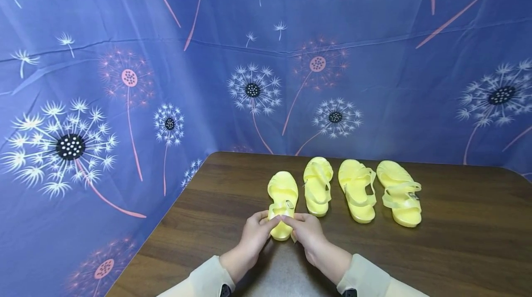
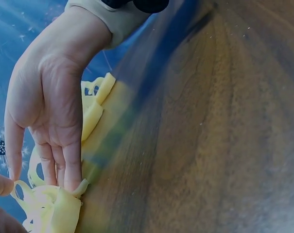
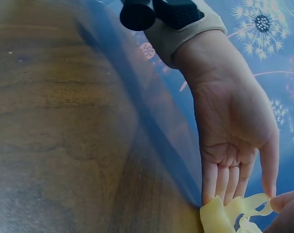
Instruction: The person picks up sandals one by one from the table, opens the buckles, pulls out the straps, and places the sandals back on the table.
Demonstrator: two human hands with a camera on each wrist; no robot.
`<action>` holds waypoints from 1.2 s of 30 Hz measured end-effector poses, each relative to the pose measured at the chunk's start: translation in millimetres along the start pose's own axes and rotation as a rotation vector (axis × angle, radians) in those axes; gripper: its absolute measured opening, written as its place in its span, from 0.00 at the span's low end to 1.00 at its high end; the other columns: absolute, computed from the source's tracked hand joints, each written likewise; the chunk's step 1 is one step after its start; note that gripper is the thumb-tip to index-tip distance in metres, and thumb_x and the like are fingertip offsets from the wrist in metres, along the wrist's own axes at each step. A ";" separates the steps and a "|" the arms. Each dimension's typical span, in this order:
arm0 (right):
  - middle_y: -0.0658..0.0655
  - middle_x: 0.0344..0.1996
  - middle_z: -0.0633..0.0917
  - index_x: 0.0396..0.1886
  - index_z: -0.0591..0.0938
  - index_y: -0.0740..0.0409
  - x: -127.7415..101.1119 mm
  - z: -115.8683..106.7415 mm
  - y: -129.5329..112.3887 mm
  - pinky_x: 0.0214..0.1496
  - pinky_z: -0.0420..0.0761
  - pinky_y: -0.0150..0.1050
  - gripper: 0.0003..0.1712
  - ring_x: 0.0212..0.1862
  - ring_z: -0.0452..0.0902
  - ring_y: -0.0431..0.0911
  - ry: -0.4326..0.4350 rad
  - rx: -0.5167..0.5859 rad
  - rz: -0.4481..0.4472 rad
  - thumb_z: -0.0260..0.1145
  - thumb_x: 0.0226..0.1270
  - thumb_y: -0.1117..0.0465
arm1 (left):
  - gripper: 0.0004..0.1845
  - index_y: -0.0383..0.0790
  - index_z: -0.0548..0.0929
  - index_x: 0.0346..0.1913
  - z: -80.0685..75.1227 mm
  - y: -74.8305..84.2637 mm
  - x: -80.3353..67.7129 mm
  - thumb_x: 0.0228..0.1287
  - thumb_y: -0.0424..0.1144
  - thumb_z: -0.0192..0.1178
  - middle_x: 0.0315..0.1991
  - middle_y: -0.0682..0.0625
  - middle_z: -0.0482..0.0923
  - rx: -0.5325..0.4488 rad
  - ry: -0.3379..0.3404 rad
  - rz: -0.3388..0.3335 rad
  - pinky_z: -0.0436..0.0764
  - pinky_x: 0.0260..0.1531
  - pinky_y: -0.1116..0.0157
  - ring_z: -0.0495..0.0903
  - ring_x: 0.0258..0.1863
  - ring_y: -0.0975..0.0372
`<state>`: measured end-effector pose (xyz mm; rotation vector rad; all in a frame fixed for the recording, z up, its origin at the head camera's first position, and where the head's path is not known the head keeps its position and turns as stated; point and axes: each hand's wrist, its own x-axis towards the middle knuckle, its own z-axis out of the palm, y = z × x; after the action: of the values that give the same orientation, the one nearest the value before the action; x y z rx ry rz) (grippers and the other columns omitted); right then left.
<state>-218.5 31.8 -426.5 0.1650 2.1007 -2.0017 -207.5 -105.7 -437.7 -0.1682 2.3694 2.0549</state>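
Both hands meet over the heel end of one yellow sandal [image 1: 282, 204], the leftmost of four on the tabletop [image 1: 457, 251]. The left hand [image 1: 254, 233] closes its grip on the sandal's ankle strap [image 2: 44, 206]: the thumb pinches from one side while the fingertips [image 2: 71, 182] press the strap from the other, fingers nearly straight. The right hand [image 1: 308, 232] mirrors it, thumb and fingertips [image 3: 219, 194] pinching the opposite end of the same strap [image 3: 244, 208]. The sandal lies sole down, toe pointing to the far edge, heel toward the person, close to the tabletop's left edge.

Progress, as judged from the layout: three other sandals [image 1: 317, 186] [image 1: 356, 190] [image 1: 400, 192] stand in a row to the right, near the far edge, toes away, straps lying across them; whether their buckles are fastened cannot be told. The held sandal sits slightly nearer than that row, so the strap work on it appears to be the step under way, with this shoe seemingly the last of the four.

Materials: the sandals are a soft, translucent jelly-like plastic, pale yellow and glossy, with rounded toes and flat ribbon straps that curl readily under the fingers. The tabletop is dark brown wood grain, smooth, with rounded corners. Behind and to the left hangs a blue cloth [image 1: 124, 80] printed with dandelion heads.
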 end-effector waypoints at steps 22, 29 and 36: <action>0.64 0.44 0.77 0.55 0.68 0.78 -15.0 -2.8 5.2 0.48 0.77 0.42 0.33 0.42 0.75 0.47 -0.014 0.006 0.018 0.68 0.63 0.56 | 0.34 0.19 0.65 0.63 -0.6 1.0 -20.3 0.65 0.43 0.62 0.56 0.28 0.76 -0.012 -0.022 -0.036 0.79 0.55 0.54 0.79 0.56 0.48; 0.73 0.54 0.73 0.55 0.66 0.80 -20.1 -4.9 4.8 0.57 0.78 0.52 0.33 0.56 0.75 0.58 -0.052 0.004 0.037 0.66 0.65 0.56 | 0.36 0.18 0.62 0.64 -0.6 0.7 -27.0 0.66 0.44 0.61 0.58 0.27 0.74 -0.029 -0.052 -0.054 0.77 0.57 0.51 0.77 0.58 0.46; 0.73 0.53 0.74 0.53 0.67 0.81 -26.2 -8.0 2.6 0.60 0.75 0.56 0.30 0.57 0.75 0.58 -0.104 0.023 0.026 0.65 0.66 0.59 | 0.38 0.17 0.60 0.64 -0.8 2.0 -34.0 0.66 0.45 0.61 0.58 0.26 0.73 -0.039 -0.075 -0.066 0.74 0.59 0.45 0.76 0.59 0.45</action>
<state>-193.3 42.0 -422.4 0.0889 2.0027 -1.9759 -173.8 -103.5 -433.3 -0.1641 2.2501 2.0414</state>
